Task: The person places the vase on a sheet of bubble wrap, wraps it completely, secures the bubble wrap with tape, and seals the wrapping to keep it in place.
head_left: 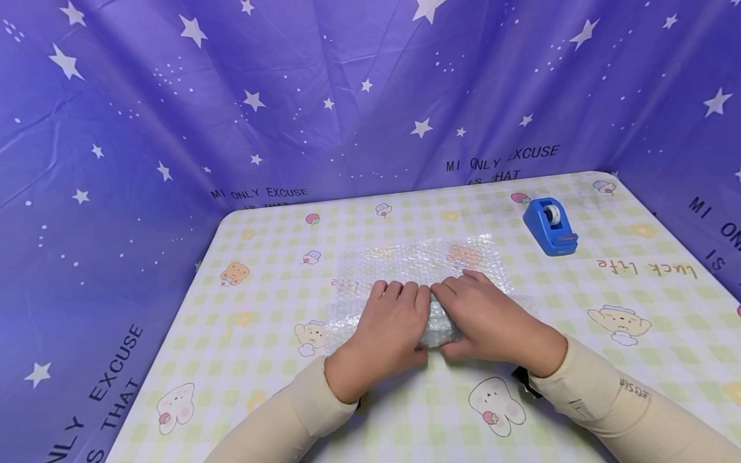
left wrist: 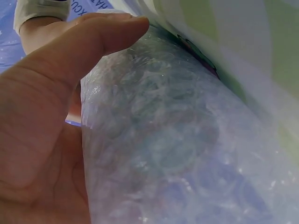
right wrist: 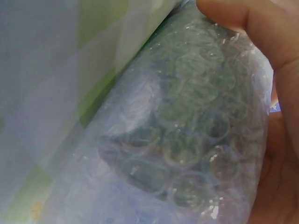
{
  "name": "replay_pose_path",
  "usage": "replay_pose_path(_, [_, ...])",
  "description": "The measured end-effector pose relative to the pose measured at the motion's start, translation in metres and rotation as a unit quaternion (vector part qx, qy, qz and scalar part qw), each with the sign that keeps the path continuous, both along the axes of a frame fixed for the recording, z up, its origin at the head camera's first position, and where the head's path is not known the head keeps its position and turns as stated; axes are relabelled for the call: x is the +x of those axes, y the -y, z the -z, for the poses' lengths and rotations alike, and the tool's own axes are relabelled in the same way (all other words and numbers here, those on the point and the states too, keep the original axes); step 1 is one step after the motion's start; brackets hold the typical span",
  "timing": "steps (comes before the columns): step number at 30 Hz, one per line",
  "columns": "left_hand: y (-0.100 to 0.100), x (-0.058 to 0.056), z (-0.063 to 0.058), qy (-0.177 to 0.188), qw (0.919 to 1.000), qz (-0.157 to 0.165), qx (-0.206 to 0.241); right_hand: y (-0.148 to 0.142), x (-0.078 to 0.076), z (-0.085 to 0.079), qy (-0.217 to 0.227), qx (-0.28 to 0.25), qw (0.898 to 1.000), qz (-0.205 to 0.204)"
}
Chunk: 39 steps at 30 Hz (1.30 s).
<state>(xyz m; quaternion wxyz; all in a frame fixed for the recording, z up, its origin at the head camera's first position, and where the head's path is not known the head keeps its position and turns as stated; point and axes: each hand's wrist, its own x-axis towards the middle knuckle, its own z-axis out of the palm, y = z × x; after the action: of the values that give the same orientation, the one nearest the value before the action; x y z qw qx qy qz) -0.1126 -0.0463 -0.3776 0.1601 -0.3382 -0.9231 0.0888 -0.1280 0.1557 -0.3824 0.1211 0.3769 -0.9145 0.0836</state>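
A roll of clear bubble wrap (head_left: 440,326) lies across the middle of the table, with a greenish, see-through object wrapped inside it. From the left, my left hand (head_left: 393,321) grips the roll, fingers over the top and thumb on the near side. My right hand (head_left: 489,318) holds its right part the same way, the two hands almost meeting. Beyond them a flat sheet of the wrap (head_left: 405,260) spreads over the tablecloth. Up close, the bubbled layer (left wrist: 154,116) curves beside the left thumb, and the right wrist view shows the bubbles (right wrist: 182,144) over the object.
A blue tape dispenser (head_left: 551,228) with a roll of tape stands at the back right of the table. The checked tablecloth (head_left: 208,347) has printed cartoon figures. Purple star-patterned curtains (head_left: 347,128) hang behind and at both sides.
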Motion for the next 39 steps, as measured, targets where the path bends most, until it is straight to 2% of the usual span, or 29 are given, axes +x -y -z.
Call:
replay_pose_path(24, [0.0031,-0.0035,0.0020,-0.010,0.9994,0.025,0.020,0.0002,0.0003,0.0022,0.010,-0.001,1.000,0.000])
replay_pose_path(39, [0.0029,-0.0035,-0.0007,0.005,0.9997,0.017,0.017,0.0008,0.0023,0.0023,0.011,0.007,1.000,0.008])
